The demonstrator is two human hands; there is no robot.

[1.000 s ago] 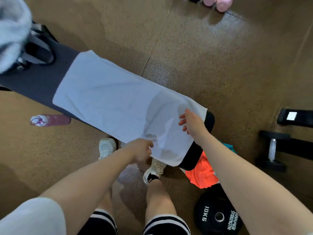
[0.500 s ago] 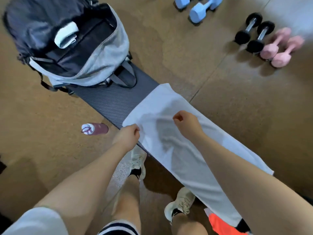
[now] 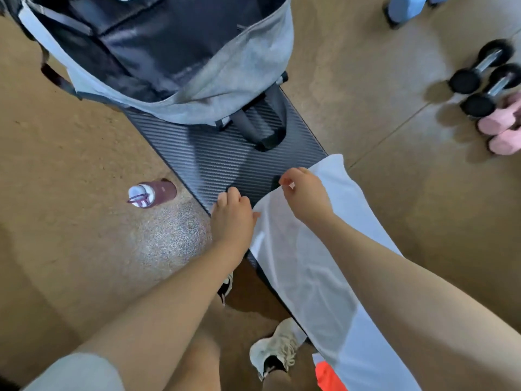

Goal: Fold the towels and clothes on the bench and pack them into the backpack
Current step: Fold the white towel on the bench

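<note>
A long white towel (image 3: 307, 266) lies along the dark ribbed bench (image 3: 222, 162), running toward the lower right. My left hand (image 3: 232, 214) pinches the towel's near corner at the bench's left edge. My right hand (image 3: 303, 190) grips the towel's far end edge, fingers curled round the cloth. A grey and black backpack (image 3: 174, 55) stands open at the bench's far end, its straps hanging toward the towel. An orange garment (image 3: 328, 376) shows at the bottom beside the bench.
A maroon water bottle (image 3: 150, 193) lies on the brown floor left of the bench. Black dumbbells (image 3: 479, 77), pink ones (image 3: 503, 131) and blue ones (image 3: 406, 7) sit on the floor at the right. My feet in white shoes (image 3: 275, 351) stand by the bench.
Both hands have moved from the towel's near end up along it to its end nearest the backpack. The view has swung toward the backpack.
</note>
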